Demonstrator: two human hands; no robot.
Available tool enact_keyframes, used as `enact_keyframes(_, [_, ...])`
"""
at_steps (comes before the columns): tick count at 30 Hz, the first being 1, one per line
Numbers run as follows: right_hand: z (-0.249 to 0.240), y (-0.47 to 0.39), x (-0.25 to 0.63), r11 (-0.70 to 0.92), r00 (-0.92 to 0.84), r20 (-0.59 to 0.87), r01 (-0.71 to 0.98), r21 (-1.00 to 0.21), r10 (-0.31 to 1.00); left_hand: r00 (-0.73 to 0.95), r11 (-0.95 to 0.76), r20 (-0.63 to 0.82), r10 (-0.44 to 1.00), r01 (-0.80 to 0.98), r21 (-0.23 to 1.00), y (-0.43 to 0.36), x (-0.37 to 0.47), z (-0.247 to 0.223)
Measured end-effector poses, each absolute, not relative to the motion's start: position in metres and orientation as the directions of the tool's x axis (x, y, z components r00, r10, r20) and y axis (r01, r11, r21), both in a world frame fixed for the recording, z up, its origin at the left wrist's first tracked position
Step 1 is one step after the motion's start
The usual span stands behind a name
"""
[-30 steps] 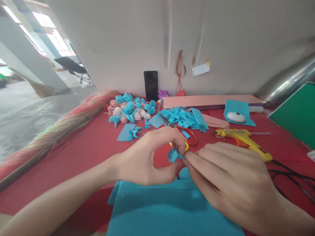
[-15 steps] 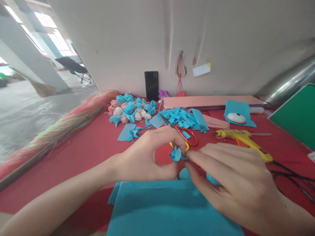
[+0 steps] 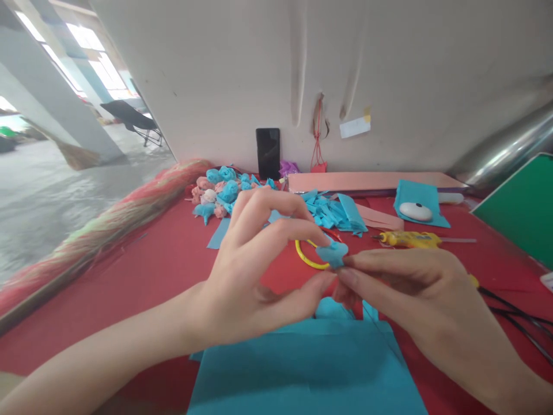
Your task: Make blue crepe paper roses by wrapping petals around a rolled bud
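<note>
A small blue paper flower (image 3: 332, 253) is pinched at its base between the thumb and index finger of my right hand (image 3: 415, 300). My left hand (image 3: 254, 271) curves around the flower's left side, its thumb tip near the base and its index fingertip at the petals, with a wide gap between thumb and fingers. Below both hands lies a large blue sheet (image 3: 302, 369), with small blue pieces (image 3: 332, 309) at its upper edge. Yellow and red scissor handles (image 3: 309, 256) show behind the flower; the blades are hidden by my left hand.
Blue and pink paper flowers (image 3: 228, 190) are heaped at the back left, beside blue strips (image 3: 328, 210). A black phone (image 3: 268, 153) leans on the wall. At right are a yellow glue gun (image 3: 410, 238), its black cables (image 3: 518, 317) and a white oval object (image 3: 415, 211).
My left hand has opened its grip around the flower and its fingers have risen. The flower has moved slightly right and up, now held by my right hand. More of the glue gun is covered.
</note>
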State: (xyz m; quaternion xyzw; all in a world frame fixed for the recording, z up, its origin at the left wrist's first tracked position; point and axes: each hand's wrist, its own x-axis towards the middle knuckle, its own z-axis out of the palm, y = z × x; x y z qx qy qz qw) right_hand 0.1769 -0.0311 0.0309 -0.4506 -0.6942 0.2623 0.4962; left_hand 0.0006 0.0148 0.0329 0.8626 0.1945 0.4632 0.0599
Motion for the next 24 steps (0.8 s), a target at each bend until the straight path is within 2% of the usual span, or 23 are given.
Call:
enact_keyframes(3, [0.025,-0.033,0.175,0.423,-0.109,0.411,0.34,-0.84,0.905,0.501,-0.912,0.77,0.396,0.31,0.268,0.014,0.002,0.034])
enact_keyframes(8, [0.015,-0.037,0.172,0.456,-0.067,0.457,0.281,-0.844,0.887,0.499,-0.916,0.782,0.373,0.334,0.224,0.014,0.002,0.033])
enact_keyframes(14, [0.013,-0.038,0.168,0.478,-0.043,0.495,0.338,-0.81,0.868,0.506,-0.912,0.831,0.229,0.41,0.002,0.011,0.0,0.033])
enact_keyframes(17, [0.013,-0.038,0.166,0.51,-0.026,0.534,0.339,-0.791,0.845,0.537,-0.903,0.82,0.196,0.426,-0.064,0.009,-0.002,0.034])
enact_keyframes(21, [0.018,-0.035,0.164,0.545,-0.051,0.564,0.339,-0.767,0.824,0.55,-0.897,0.812,0.194,0.435,-0.08,0.008,-0.002,0.035])
enact_keyframes(24, [0.022,-0.034,0.163,0.563,-0.008,0.596,0.338,-0.754,0.803,0.539,-0.896,0.821,0.189,0.437,-0.081,0.008,0.0,0.036])
